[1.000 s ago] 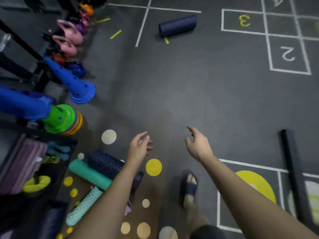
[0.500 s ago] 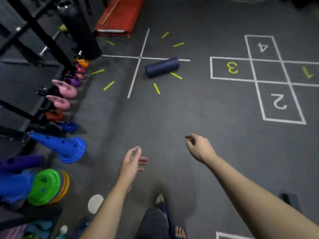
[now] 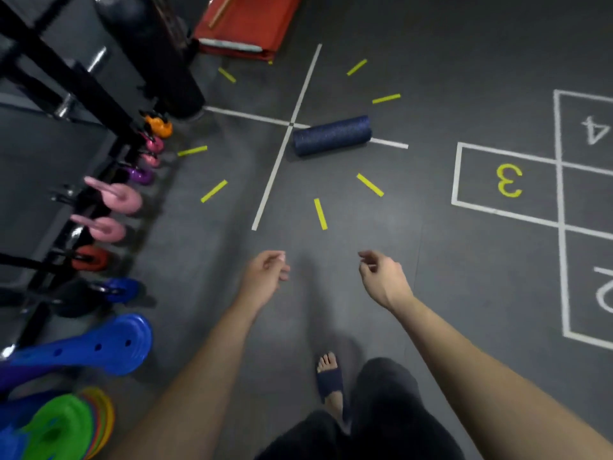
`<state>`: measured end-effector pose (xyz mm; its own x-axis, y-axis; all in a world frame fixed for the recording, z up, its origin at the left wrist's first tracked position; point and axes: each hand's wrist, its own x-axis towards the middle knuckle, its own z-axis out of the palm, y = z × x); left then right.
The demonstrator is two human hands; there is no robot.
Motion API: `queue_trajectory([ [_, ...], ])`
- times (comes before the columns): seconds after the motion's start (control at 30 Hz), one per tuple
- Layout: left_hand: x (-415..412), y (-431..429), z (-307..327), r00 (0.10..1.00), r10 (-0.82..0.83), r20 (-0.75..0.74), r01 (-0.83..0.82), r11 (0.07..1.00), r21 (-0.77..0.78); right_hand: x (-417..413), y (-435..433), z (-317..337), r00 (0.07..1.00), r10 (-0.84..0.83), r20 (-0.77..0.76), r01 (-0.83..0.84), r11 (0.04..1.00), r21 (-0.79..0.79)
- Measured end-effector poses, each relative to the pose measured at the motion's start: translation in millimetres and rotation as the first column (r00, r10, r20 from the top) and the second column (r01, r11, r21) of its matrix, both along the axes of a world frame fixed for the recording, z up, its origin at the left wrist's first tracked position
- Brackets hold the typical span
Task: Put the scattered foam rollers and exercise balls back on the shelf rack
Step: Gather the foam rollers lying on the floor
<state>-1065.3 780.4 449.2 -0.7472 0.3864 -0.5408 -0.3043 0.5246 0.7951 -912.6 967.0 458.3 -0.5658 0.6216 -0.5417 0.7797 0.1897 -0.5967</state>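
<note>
Now both hands are out front, empty: left hand (image 3: 265, 273) and right hand (image 3: 381, 277) loosely curled. Ahead, the navy foam roller (image 3: 331, 135) lies across the floor's white line (image 3: 275, 167); one clumsy nudge could roll it off.

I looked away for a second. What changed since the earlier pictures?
The person walked toward the dark blue roller, which now looks nearer; the shelf with rollers dropped out of view. Left hand and right hand stay empty and raised. The roller lies where it was.

Foam roller (image 3: 331, 135) on floor cross (image 3: 282, 151)
</note>
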Motion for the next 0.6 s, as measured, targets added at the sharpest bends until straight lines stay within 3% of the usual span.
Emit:
queue_trajectory([
  [0.1, -77, 76, 9, 0.999, 0.021, 0.044, -0.021, 1.000, 0.003, -62, 80, 7, 0.999, -0.037, -0.014, 0.037, 0.999, 0.013],
  [0.23, -197, 183, -28, 0.996, 0.084, 0.021, -0.082, 0.995, -0.056, -167, 192, -23, 0.994, -0.105, -0.011, 0.105, 0.993, 0.055],
  [0.33, -280, 254, -63, 0.990, 0.134, 0.054, -0.128, 0.986, -0.107, -256, 272, -58, 0.998, -0.039, 0.050, 0.037, 0.999, 0.022],
  [0.5, -400, 347, -75, 0.975, 0.184, 0.124, -0.163, 0.974, -0.159, -378, 384, -72, 0.957, 0.235, 0.172, -0.243, 0.969, 0.030],
  [0.6, -476, 396, -55, 0.955, 0.257, 0.150, -0.245, 0.965, -0.096, -460, 448, -65, 0.950, 0.206, 0.233, -0.217, 0.976, 0.023],
])
